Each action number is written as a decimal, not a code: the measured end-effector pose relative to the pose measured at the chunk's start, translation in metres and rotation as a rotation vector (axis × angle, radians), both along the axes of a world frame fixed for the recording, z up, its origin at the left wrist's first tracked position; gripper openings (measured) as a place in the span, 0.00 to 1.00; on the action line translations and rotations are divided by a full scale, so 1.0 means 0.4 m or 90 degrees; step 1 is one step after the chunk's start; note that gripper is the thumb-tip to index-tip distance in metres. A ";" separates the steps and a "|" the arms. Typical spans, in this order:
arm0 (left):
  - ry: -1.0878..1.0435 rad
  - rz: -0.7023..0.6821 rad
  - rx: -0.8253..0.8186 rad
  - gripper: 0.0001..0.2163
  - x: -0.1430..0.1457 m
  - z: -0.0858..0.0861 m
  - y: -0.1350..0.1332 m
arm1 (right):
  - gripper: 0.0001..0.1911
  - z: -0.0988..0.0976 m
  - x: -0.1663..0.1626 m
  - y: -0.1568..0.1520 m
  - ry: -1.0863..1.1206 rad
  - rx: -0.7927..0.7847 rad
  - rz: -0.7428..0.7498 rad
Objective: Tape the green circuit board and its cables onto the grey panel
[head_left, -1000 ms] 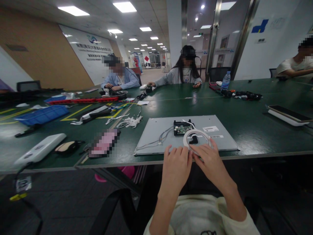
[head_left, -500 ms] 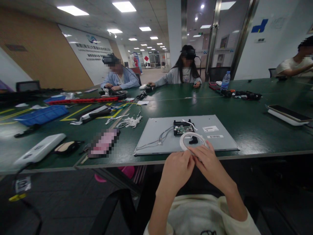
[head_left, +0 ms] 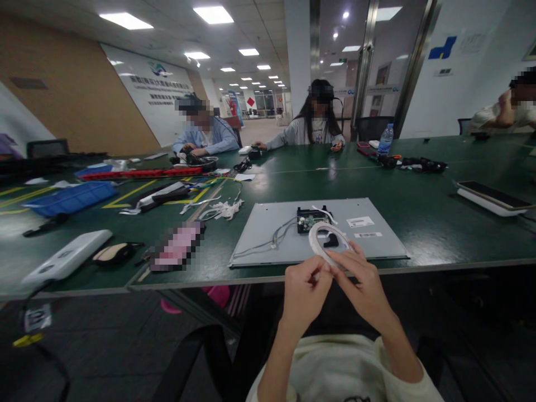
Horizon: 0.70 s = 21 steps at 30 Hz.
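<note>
A roll of white tape (head_left: 315,237) is held up over the near edge of a flat grey panel (head_left: 259,234). My right hand (head_left: 363,279) grips the roll at its lower right, thumb and fingers closed on the ring. Against the roll's near edge, my left hand (head_left: 305,287) is closed in a pinch; whether a loose tape end is between its fingertips is hidden. On the panel sit a green circuit board (head_left: 306,223) in a black frame, a white strip (head_left: 326,214), grey wires (head_left: 285,228) and a small black piece (head_left: 331,240) seen through the ring.
Crumpled white strips (head_left: 224,210) lie left of the panel, with a pink phone (head_left: 178,245), a mouse (head_left: 113,252), a white power strip (head_left: 69,257) and a blue tray (head_left: 73,198). A white device (head_left: 492,201) stands right. Other people sit across the table.
The tape roll has tilted more upright, its ring now looking narrower. Both my hands have shifted slightly, still together at its near edge. A person at far right has raised a hand.
</note>
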State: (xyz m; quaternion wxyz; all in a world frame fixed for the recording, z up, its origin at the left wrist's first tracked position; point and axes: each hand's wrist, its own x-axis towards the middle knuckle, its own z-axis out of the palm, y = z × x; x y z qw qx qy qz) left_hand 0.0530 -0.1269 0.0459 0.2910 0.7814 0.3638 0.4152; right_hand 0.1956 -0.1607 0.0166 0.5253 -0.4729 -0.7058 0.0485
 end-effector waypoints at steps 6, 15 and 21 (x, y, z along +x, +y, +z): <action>-0.085 -0.070 -0.123 0.15 -0.009 0.011 0.001 | 0.16 0.005 0.006 0.000 0.079 -0.040 0.062; -0.421 -0.095 -0.294 0.15 -0.077 0.031 0.030 | 0.15 0.019 0.031 -0.009 0.171 -0.088 0.073; -0.518 0.006 -0.271 0.10 -0.162 0.056 0.069 | 0.17 0.023 0.108 0.038 0.076 -0.087 -0.126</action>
